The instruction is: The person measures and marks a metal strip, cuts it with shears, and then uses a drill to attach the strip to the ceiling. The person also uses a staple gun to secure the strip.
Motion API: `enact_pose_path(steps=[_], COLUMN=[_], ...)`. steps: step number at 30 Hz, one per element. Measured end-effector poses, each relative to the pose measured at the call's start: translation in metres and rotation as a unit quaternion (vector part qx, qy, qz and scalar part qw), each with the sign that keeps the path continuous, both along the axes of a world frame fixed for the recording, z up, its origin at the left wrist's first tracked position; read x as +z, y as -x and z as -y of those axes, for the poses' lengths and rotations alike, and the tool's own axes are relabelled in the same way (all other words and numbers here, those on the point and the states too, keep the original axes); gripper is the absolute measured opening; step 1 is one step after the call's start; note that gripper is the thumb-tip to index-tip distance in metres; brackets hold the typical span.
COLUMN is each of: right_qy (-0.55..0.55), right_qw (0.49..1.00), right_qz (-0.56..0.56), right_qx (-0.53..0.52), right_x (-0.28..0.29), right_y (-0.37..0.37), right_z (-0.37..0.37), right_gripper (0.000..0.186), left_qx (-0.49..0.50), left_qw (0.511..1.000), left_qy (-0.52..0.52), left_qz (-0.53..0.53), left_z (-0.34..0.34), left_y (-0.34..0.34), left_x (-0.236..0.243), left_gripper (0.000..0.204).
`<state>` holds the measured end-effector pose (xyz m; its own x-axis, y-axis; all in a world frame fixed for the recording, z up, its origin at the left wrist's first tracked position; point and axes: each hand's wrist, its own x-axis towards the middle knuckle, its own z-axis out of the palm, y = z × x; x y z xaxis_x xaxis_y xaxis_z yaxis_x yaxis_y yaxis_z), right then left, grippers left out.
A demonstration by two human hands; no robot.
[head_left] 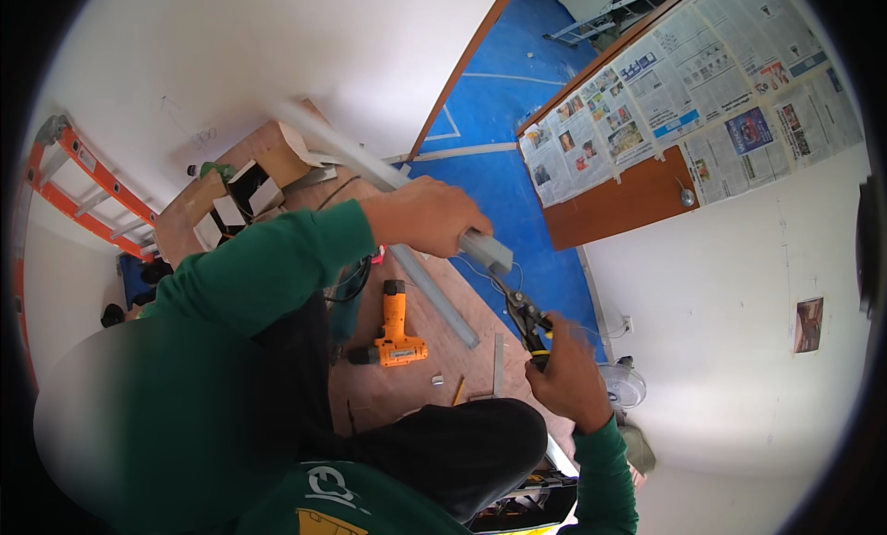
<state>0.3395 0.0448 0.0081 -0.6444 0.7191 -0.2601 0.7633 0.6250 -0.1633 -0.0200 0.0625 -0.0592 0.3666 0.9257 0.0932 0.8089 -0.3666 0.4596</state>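
Observation:
My left hand point(430, 216) is closed around a long light-grey metal channel point(488, 252), which runs up and away to the left, its far part blurred. The channel's near end sticks out past my fingers. In my right hand point(571, 378), slightly smeared by motion, are tin snips point(525, 315) with black and yellow grips. Their jaws are at the channel's near end; whether they bite into the metal I cannot make out. Below, an orange cordless drill point(399, 327) lies on the wooden board point(434, 299), beside a second grey metal channel point(434, 295).
A pencil point(458, 390) and a flat metal strip point(499, 364) lie near my bent knee. An orange ladder point(92, 184) and an open cardboard box point(277, 156) stand at the left. Blue sheeting point(554, 304) covers the floor beside a newspaper-covered door point(637, 198); a fan point(624, 384) stands at the right.

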Motion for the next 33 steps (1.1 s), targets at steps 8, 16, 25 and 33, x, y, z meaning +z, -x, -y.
enact_pose_path(steps=[8,16,25,33], right_qy=[0.372,0.384,0.409,0.396], right_qw=[0.925,0.916,0.910,0.917], right_qz=[-0.023,-0.047,-0.041,-0.011], right_qx=[-0.069,-0.108,-0.055,-0.050], right_x=[0.020,0.019,0.015,0.018], right_y=[-0.040,-0.038,-0.019,-0.018], right_z=[-0.015,-0.031,-0.025,-0.013], right_gripper=[0.076,0.070,0.060,0.051], left_qx=[0.052,-0.067,-0.116,-0.145], left_qw=[0.997,0.996,0.979,0.960], left_qy=[0.020,-0.058,-0.165,-0.239], left_qz=[0.046,-0.001,-0.001,-0.014], left_z=[-0.007,0.000,0.003,-0.002], left_y=[0.013,0.007,0.003,-0.004], left_x=[0.017,0.010,0.000,-0.009], left_gripper=[0.057,0.065,0.055,0.042])
